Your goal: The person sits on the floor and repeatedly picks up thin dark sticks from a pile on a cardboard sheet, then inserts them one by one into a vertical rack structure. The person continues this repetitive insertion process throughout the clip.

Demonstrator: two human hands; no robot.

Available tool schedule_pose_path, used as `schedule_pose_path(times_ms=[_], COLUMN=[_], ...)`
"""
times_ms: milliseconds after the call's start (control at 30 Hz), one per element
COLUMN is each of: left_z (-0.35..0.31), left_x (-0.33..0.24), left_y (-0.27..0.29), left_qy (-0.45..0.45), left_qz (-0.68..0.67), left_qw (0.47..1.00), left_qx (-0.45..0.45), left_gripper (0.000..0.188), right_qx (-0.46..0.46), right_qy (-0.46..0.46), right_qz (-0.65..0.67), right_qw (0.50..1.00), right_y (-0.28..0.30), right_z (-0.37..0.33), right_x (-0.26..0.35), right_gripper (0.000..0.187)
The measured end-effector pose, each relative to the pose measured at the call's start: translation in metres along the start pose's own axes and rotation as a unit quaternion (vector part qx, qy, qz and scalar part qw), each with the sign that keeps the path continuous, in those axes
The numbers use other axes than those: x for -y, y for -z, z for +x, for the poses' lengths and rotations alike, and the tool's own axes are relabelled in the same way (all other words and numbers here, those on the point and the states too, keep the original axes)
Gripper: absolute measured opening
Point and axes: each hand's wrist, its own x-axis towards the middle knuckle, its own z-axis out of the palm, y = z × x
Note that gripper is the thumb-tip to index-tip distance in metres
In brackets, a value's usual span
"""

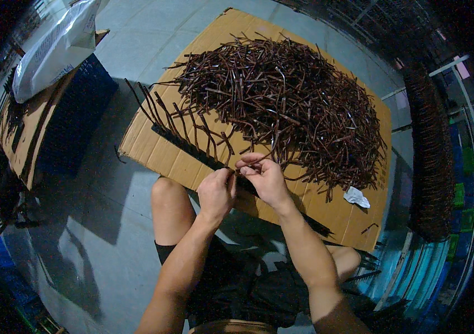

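Observation:
A long black strip (192,150) lies slantwise over the near part of a cardboard sheet (148,146), in front of my knees. Several thin brown twig-like pieces (161,108) stick up from its left half. My left hand (216,193) is closed on the strip near its middle, fingertips pinched together. Right beside it, my right hand (266,179) pinches a thin brown twig-like piece against the strip; the fingers partly hide the contact point. Beyond both hands rises a big heap of loose brown twig-like pieces (281,89).
A crumpled white scrap (356,197) lies at the cardboard's right. To the left stands a dark blue box (78,106) with cardboard and a white plastic bag (56,50) on top. A tall bristly brown bundle (429,161) is at the right. My knees flank the near edge.

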Motion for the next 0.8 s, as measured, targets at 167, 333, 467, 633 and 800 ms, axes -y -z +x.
schedule_pose_path(times_ms=[167,333,467,633,800], left_z=[-0.001,-0.001,-0.002,-0.001,-0.008], left_x=[0.002,0.002,0.004,0.003,0.009], left_y=[-0.001,-0.001,-0.002,-0.001,0.001], left_qy=[0.006,0.005,-0.001,-0.009,0.026], left_qz=[0.013,0.014,0.01,-0.023,-0.011], left_qw=[1.0,1.0,1.0,1.0,1.0], left_qx=[0.01,0.014,0.004,-0.001,-0.014], left_gripper=[0.01,0.01,0.011,0.013,0.013], right_qx=[-0.004,-0.019,-0.013,-0.012,0.063], right_qy=[-0.014,0.023,0.158,0.057,0.07], right_qz=[0.004,-0.033,-0.328,-0.137,-0.266], right_qw=[1.0,0.999,0.931,0.989,0.959], right_y=[-0.008,-0.014,-0.015,-0.017,-0.017], right_z=[-0.004,-0.006,-0.01,-0.006,0.0], right_x=[0.011,0.012,0.031,0.023,0.02], right_gripper=[0.021,0.013,0.012,0.014,0.016])
